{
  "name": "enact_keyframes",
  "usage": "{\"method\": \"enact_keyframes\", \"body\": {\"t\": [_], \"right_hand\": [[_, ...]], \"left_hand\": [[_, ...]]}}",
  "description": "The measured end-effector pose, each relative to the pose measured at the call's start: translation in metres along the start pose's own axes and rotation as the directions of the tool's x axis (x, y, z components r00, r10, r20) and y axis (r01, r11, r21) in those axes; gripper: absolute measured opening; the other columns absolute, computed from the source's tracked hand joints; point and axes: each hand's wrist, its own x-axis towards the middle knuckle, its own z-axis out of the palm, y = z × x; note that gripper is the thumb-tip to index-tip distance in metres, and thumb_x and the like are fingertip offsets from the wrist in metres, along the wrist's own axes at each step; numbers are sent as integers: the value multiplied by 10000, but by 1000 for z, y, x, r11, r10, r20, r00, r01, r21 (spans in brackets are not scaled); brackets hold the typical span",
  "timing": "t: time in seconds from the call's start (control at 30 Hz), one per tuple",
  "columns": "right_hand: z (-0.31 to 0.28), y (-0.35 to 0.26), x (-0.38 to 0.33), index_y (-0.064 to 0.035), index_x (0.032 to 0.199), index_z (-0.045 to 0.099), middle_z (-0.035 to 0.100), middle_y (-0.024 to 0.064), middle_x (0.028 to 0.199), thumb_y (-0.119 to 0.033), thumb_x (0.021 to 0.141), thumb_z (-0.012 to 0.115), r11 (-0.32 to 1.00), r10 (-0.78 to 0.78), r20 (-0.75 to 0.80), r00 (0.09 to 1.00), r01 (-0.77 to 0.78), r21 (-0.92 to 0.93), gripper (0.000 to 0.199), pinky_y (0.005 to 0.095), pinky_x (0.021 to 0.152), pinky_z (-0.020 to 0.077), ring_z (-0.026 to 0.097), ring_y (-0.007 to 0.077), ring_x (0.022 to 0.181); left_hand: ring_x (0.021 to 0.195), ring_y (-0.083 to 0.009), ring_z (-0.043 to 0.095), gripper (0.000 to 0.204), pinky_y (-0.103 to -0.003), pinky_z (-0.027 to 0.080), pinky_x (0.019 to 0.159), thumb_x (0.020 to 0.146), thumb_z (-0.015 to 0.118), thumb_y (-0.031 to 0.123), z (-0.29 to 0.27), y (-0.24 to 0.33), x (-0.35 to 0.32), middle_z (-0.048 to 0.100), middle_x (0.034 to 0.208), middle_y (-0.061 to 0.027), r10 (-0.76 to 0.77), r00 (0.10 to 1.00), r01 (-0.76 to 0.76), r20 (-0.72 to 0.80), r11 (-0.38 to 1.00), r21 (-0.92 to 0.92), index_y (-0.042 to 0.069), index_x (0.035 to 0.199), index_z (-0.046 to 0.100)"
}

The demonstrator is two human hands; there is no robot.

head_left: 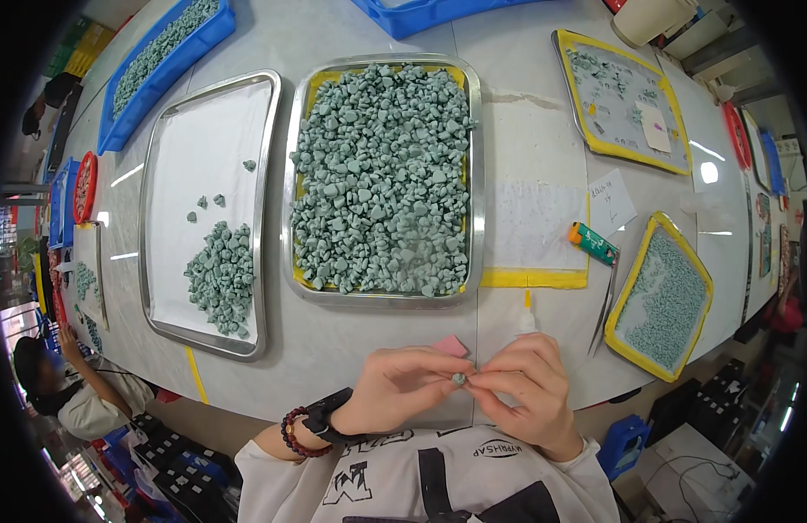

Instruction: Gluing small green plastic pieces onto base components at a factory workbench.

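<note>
Two hands meet at the near edge of the table: left hand (pixel 402 386) and right hand (pixel 525 381), fingers pinched in together on one small grey-green piece (pixel 458 379). It sits between the fingertips of both, held just above the tabletop (pixel 334 344), which is pale grey and glossy with yellow tape marks.

Directly beyond the hands: a steel tray (pixel 474 174) heaped with the same grey-green pieces on a yellow liner. Left of it, a second steel tray (pixel 203 148), mostly bare, with one small pile (pixel 220 275) near its front and a few strays.

A pink block (pixel 451 346) sits just behind the fingers. To the right lie a green and orange lighter (pixel 593 243), tweezers (pixel 604 305), a paper slip (pixel 611 202), and two yellow-rimmed trays (pixel 658 296) (pixel 626 100) with more pieces. Blue bins (pixel 164 65) are at the far edge.

Another person (pixel 72 392) is seated at far left. Dark crates are on the floor.
</note>
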Motion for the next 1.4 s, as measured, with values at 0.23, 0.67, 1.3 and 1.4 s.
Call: {"method": "enact_keyframes", "body": {"t": [0.23,0.67,1.3,1.4], "right_hand": [[4,-1,4,-78,765,661,609,5,804,-9,572,749,997,55,27,998,-57,55,223,337,707,413,541,210,742],[4,-3,-1,-66,787,648,608,36,804,-18,597,728,988,86,0,996,-86,127,212,345,694,424,554,227,743],[-39,24,-25,-79,1081,513,422,67,875,-403,586,822,995,78,71,994,-74,-64,667,363,697,389,441,226,792],[-28,21,-35,-87,1065,469,436,46,831,-464,659,785,971,138,-119,983,-111,209,638,354,676,399,444,208,765]], "left_hand": [[944,-171,631,242,-285,508,817,790,585,-95,-1,-3,0,662,1004,-120,113,993,-105,-31,975,197,-9,1006,653],[898,-201,634,227,-297,498,784,725,567,-137,-3,10,-2,659,941,-128,127,992,-127,22,933,338,-9,898,641],[752,-263,574,205,-305,466,634,707,640,-75,-72,74,38,593,859,-99,652,757,37,46,-113,993,26,885,633],[750,-245,585,215,-300,470,630,704,621,-95,-63,74,28,591,843,-92,700,714,40,-24,-6,999,22,884,637]]}}
